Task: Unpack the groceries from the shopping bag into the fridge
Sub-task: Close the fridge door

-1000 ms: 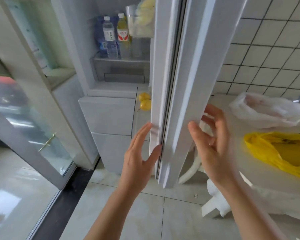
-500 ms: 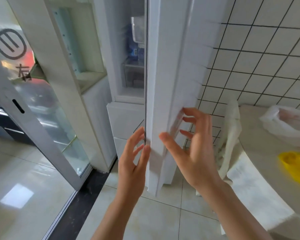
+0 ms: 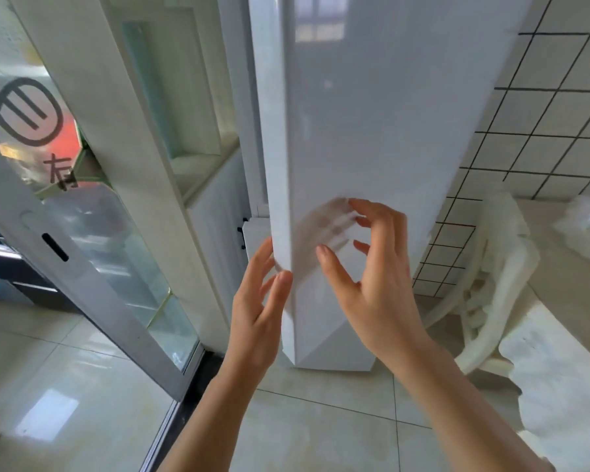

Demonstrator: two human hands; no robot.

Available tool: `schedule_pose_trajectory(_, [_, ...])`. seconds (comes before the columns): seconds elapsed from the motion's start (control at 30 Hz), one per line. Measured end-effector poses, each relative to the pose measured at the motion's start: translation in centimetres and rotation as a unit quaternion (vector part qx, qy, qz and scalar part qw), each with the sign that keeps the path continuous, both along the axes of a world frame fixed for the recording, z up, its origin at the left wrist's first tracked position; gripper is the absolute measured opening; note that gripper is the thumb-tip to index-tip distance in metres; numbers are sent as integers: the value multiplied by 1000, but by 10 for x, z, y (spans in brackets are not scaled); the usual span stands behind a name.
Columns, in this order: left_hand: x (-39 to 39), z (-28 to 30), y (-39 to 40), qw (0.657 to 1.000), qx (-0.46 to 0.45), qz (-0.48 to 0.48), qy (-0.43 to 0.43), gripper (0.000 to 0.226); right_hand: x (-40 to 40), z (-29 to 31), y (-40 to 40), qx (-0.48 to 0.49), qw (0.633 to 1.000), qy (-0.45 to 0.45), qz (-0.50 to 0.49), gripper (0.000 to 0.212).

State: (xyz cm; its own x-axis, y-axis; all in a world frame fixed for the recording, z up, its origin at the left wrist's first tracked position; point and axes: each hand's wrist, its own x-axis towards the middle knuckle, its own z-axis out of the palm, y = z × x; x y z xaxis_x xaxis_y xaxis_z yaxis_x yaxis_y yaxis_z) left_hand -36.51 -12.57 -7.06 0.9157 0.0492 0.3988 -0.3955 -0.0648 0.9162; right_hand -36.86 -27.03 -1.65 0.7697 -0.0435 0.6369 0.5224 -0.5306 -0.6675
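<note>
Both hands are up at the white fridge door (image 3: 372,131), which fills the middle of the view and looks shut or very nearly so; none of the inside shows from here. The left hand (image 3: 258,311) sits at the door's left edge, fingers straight and loosely spread, fingertips touching or just beside that edge, gripping nothing. The right hand (image 3: 372,274) is in front of the glossy door face with its fingers apart and lightly bent, fingertips at or just off the surface, and its blurry reflection shows in the panel. It holds nothing either. Can't tell for sure if it's actually pressing the door.

The groceries' bag: a white plastic bag (image 3: 584,223) lies on the pale desk (image 3: 559,284) at the far right, well apart from both hands and cut off by the frame edge. What's in it can't be made out. A white plastic chair (image 3: 491,277) stands between the fridge and the desk, against the tiled wall (image 3: 542,124) with dark grout lines.

Left of the fridge there's a white cabinet (image 3: 215,212), and further left a glass door (image 3: 92,240) with dark lettering on it. The floor (image 3: 65,386) is shiny pale tile.
</note>
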Motion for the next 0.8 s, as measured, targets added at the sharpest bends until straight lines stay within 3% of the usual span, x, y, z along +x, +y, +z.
schedule_pose_trajectory(0.2, [42, 3, 26, 999, -37, 30, 4, 58, 43, 0, 16, -100, 994, -32, -32, 59])
schedule_pose_trajectory(0.43, [89, 8, 31, 989, -95, 110, -23, 43, 106, 1, 12, -268, 958, -76, -72, 68])
schedule_pose_trajectory(0.8, [187, 13, 52, 971, -113, 210, -30, 32, 206, -4, 19, -383, 908, -141, -95, 70])
